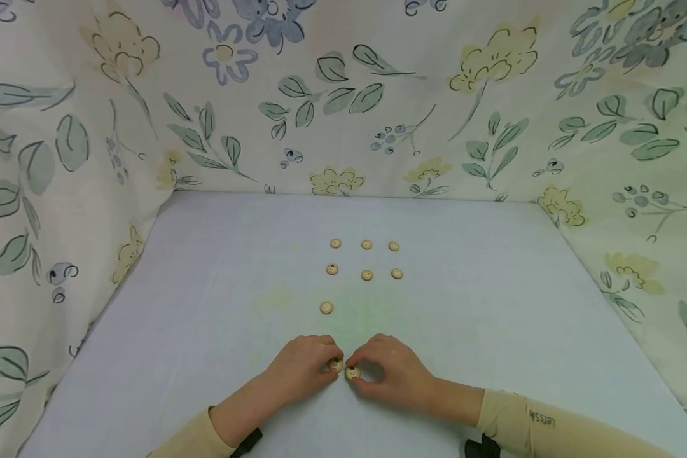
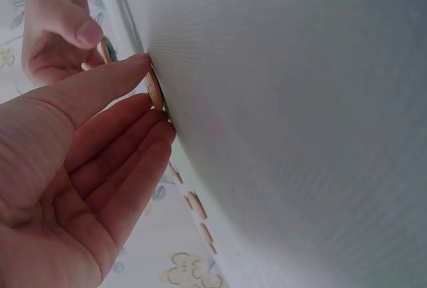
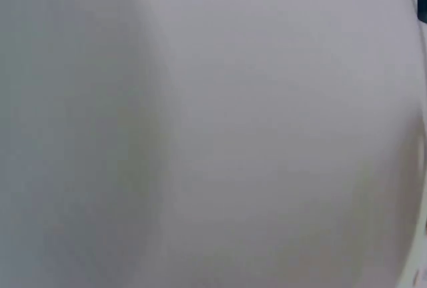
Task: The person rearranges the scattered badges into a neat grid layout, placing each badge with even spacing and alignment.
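Note:
Several small round wooden buttons lie in rows on the pale cloth, among them one at the back left [image 1: 335, 243] and a single nearer one [image 1: 326, 308]. Both hands rest together on the cloth near the front. My left hand [image 1: 331, 362] pinches a wooden button [image 1: 336, 365] between thumb and fingertips, and the left wrist view shows this button [image 2: 155, 88] standing on edge against the cloth. Right beside it, my right hand [image 1: 359, 374] pinches a second button [image 1: 352, 373]. The two held buttons almost touch. The right wrist view shows only blurred pale cloth.
The table [image 1: 492, 305] is covered in pale cloth. Floral fabric [image 1: 343, 95] hangs as walls behind and down both sides. The rows of buttons sit in the middle, a short way beyond the hands. Both arms wear beige sleeves [image 1: 549, 426].

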A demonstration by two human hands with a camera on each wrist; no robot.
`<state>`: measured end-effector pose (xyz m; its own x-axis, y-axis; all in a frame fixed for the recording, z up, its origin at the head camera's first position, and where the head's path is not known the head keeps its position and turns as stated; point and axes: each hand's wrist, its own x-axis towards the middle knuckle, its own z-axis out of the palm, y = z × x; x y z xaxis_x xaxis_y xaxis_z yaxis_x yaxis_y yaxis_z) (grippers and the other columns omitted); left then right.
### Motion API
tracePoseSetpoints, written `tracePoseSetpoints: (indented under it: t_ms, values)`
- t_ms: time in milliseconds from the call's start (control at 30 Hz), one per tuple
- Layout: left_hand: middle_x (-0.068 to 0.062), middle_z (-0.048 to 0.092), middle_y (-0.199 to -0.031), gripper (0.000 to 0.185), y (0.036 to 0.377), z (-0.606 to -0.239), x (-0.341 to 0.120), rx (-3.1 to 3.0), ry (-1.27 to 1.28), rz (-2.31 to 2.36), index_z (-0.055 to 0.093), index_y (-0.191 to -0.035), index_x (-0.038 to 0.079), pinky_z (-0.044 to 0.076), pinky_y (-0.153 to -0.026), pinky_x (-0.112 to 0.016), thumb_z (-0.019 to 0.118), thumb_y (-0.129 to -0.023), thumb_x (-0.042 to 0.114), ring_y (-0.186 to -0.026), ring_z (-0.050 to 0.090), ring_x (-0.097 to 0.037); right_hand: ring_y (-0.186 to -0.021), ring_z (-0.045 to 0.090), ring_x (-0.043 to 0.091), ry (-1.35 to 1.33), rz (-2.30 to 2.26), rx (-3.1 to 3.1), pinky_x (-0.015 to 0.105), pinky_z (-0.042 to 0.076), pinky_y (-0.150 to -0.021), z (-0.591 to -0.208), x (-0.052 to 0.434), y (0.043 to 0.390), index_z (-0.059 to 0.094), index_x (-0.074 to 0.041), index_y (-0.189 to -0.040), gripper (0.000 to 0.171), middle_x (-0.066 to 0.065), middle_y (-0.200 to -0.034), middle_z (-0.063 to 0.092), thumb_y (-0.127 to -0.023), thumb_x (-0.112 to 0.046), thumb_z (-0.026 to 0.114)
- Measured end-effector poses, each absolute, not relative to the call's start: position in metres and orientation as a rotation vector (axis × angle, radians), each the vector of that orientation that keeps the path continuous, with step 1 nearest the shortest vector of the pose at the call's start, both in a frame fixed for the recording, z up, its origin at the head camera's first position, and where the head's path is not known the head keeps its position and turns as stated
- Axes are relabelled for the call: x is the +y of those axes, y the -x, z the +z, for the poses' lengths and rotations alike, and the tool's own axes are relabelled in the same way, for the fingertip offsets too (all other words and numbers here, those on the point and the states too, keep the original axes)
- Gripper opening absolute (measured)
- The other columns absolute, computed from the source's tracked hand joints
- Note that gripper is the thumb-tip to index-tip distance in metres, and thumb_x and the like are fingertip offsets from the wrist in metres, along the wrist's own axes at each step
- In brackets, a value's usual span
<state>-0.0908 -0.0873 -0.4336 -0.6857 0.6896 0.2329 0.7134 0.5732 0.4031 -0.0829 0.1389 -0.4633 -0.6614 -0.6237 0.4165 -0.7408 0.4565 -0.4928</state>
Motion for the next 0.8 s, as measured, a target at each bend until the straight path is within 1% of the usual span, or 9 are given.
tracePoseSetpoints:
  t_ms: [100, 200, 300, 400, 500, 567, 800]
  values:
    - [0.005, 0.065, -0.082, 0.013, 0.091, -0.433, -0.087, -2.751, 1.224, -0.734, 0.073, -0.085, 0.011, 0.045, -0.06, -0.02, 0.079, -0.075, 0.006, -0.068, 0.058, -0.006, -0.092, 0.056, 0.0, -1.158, 1.001, -2.56, 0.022, 0.045, -0.079, -0.458, 0.143, 0.091, 0.071, -0.023, -0.101, 0.024, -0.02, -0.098, 0.066, -0.079, -0.018, 0.08]
    - [0.005, 0.065, -0.081, 0.013, 0.092, -0.433, -0.086, -2.762, 1.225, -0.734, 0.072, -0.084, 0.011, 0.044, -0.059, -0.019, 0.079, -0.075, 0.006, -0.067, 0.057, -0.005, -0.091, 0.059, 0.006, -1.134, 1.009, -2.564, 0.024, 0.048, -0.079, -0.453, 0.148, 0.103, 0.071, -0.021, -0.1, 0.024, -0.017, -0.098, 0.067, -0.079, -0.016, 0.08]
    - [0.005, 0.064, -0.081, 0.013, 0.091, -0.432, -0.086, -2.772, 1.223, -0.729, 0.072, -0.082, 0.012, 0.044, -0.058, -0.019, 0.079, -0.074, 0.005, -0.066, 0.055, -0.004, -0.09, 0.061, 0.011, -1.094, 1.026, -2.576, 0.028, 0.05, -0.078, -0.449, 0.151, 0.117, 0.071, -0.018, -0.1, 0.023, -0.013, -0.097, 0.068, -0.079, -0.016, 0.08]
    - [0.005, 0.064, -0.081, 0.013, 0.091, -0.431, -0.087, -2.785, 1.216, -0.738, 0.071, -0.082, 0.012, 0.044, -0.059, -0.019, 0.079, -0.075, 0.005, -0.066, 0.054, -0.003, -0.09, 0.061, 0.014, -1.018, 1.043, -2.618, 0.032, 0.051, -0.078, -0.449, 0.152, 0.132, 0.072, -0.016, -0.099, 0.021, -0.011, -0.096, 0.068, -0.08, -0.016, 0.079]
    - [0.005, 0.065, -0.082, 0.013, 0.09, -0.432, -0.087, -2.789, 1.214, -0.749, 0.071, -0.083, 0.013, 0.044, -0.06, -0.02, 0.079, -0.076, 0.005, -0.067, 0.054, -0.003, -0.089, 0.061, 0.014, -0.943, 1.034, -2.662, 0.034, 0.051, -0.078, -0.452, 0.154, 0.145, 0.073, -0.016, -0.097, 0.017, -0.01, -0.094, 0.069, -0.081, -0.016, 0.078]
    - [0.005, 0.064, -0.082, 0.013, 0.09, -0.432, -0.087, -2.788, 1.212, -0.755, 0.071, -0.082, 0.013, 0.043, -0.06, -0.021, 0.079, -0.076, 0.005, -0.067, 0.053, -0.002, -0.089, 0.061, 0.014, -0.916, 1.011, -2.683, 0.033, 0.051, -0.078, -0.454, 0.155, 0.153, 0.073, -0.016, -0.097, 0.016, -0.01, -0.094, 0.07, -0.082, -0.017, 0.077]
    - [0.006, 0.063, -0.081, 0.011, 0.09, -0.434, -0.088, -2.806, 1.203, -0.751, 0.071, -0.082, 0.014, 0.043, -0.06, -0.019, 0.078, -0.077, 0.007, -0.066, 0.05, -0.001, -0.089, 0.06, 0.011, -0.901, 0.941, -2.711, 0.031, 0.049, -0.079, -0.46, 0.157, 0.17, 0.074, -0.016, -0.098, 0.016, -0.011, -0.094, 0.07, -0.082, -0.018, 0.078]
